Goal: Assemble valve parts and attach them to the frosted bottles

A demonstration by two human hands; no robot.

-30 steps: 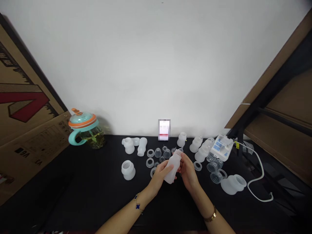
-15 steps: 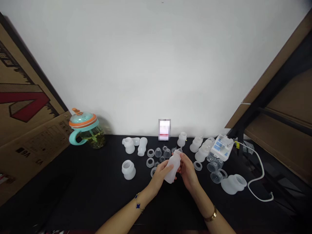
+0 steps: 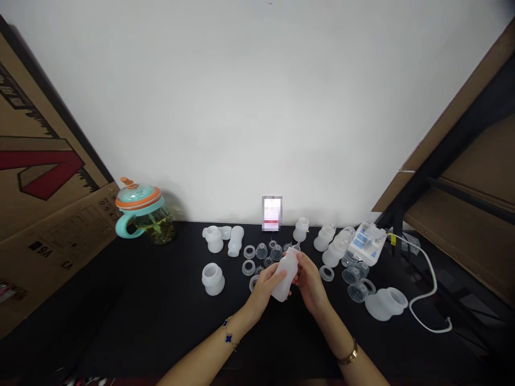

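Observation:
A translucent white baby bottle [image 3: 285, 279] is held tilted above the black table, its neck pointing up and away. My left hand [image 3: 263, 287] is closed around the bottle's body, thumb across the front. With its fingertips at the neck, my right hand [image 3: 309, 279] grips the same bottle from the right; some of its fingers are hidden behind it. Just beyond my hands lie clear ring collars [image 3: 248, 267] and small clear domed caps [image 3: 261, 251]. A wide-necked white bottle [image 3: 213, 279] stands to the left.
A teal-handled jug [image 3: 147, 214] stands far left beside a cardboard box [image 3: 52, 230]. At the right are capped bottles [image 3: 333, 253], a white device [image 3: 366, 243], its white cable [image 3: 432, 268] and a wide-mouthed bottle [image 3: 386, 304] lying tilted. A blurred phone-like screen [image 3: 272, 213] leans on the wall.
Almost nothing differs. The whole view has shifted slightly, while both hands keep their hold on the bottle in the same place.

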